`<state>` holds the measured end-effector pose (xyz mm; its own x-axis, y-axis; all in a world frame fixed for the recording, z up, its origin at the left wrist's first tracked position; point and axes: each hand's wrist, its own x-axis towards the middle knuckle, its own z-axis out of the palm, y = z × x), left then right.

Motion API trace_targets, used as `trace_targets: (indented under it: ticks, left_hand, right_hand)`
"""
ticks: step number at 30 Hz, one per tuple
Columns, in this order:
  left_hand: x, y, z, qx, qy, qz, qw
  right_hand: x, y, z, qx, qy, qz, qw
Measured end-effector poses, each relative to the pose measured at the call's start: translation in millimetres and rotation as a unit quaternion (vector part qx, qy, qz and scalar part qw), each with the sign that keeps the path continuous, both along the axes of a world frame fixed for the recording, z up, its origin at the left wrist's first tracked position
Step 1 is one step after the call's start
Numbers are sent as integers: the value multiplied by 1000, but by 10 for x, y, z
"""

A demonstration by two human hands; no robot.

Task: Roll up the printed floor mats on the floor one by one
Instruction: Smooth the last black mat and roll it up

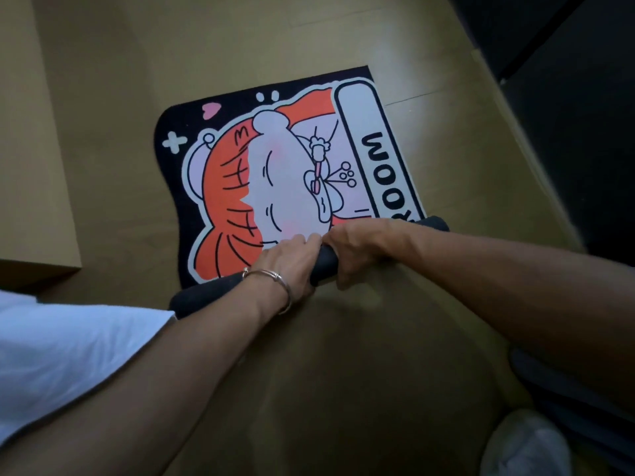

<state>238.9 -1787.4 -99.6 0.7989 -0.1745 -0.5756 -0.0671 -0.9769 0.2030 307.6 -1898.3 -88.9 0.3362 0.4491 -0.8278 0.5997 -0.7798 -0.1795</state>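
Your left hand (pixel 288 266) and right hand (pixel 357 250) sit side by side — both curled round the dark roll (pixel 206 295) of the printed mat (pixel 275 173) (bracelet (pixel 275 279) on your left wrist).

The tan wood-look plank floor (pixel 213 49) is carrying a black-bordered printed floor mat (pixel 275 173) with an orange-haired cartoon figure and a white lettered banner. Its far end is lying flat; its near end is sitting curled into a dark roll (pixel 206 292). A tan box-shaped block (pixel 34 166) is standing at left, apart from the mat. A pale object (pixel 529 444), too blurred to identify, is lying at lower right.
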Motion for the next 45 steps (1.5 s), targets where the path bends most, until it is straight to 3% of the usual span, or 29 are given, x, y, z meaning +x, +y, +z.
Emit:
trace_targets:
  ticks: [6, 9, 12, 18, 23, 27, 29, 33, 35, 37, 40, 42, 45]
  left_hand:
    - [167, -16, 99, 2, 132, 5, 991]
    - [109, 2, 107, -42, 81, 34, 995]
    - [7, 5, 48, -13, 0, 3, 1000]
    - [105, 101, 63, -11, 101, 47, 994]
    - [-25, -20, 43, 21, -16, -9, 1000]
    - [28, -4, 84, 11, 126, 6, 992]
    - [18, -36, 106, 5, 162, 12, 987]
    - [-163, -150, 33, 31, 2, 10, 999]
    - [-180, -157, 5, 56, -41, -3, 998]
    - [-106, -110, 24, 54, 6, -5, 999]
    - [-2, -19, 96, 10, 149, 7, 989]
    - [-32, 6, 96, -15, 154, 21, 988]
    - [-138, -8, 55, -40, 57, 38, 997]
  right_hand:
    - [-142, -107, -19, 69, -123, 45, 989]
    - [-116, -117, 8, 40, -71, 12, 997]
    - [-5, -57, 4, 5, 12, -22, 1000]
    - [-182, -79, 5, 94, -138, 54, 984]
    - [-137, -112, 58, 47, -32, -15, 998]
    - [-283, -178, 5, 96, -135, 40, 985]
    - [-341, -190, -8, 78, -127, 47, 988]
    - [-232, -107, 38, 1, -54, 50, 997]
    - [-231, -122, 23, 22, -60, 22, 998]
    - [-312, -188, -23, 81, -103, -15, 991]
    - [-432, -228, -60, 122, -152, 0, 981]
    - [-402, -186, -1, 93, -104, -9, 990]
    - [-268, -118, 89, 37, 3, -31, 999]
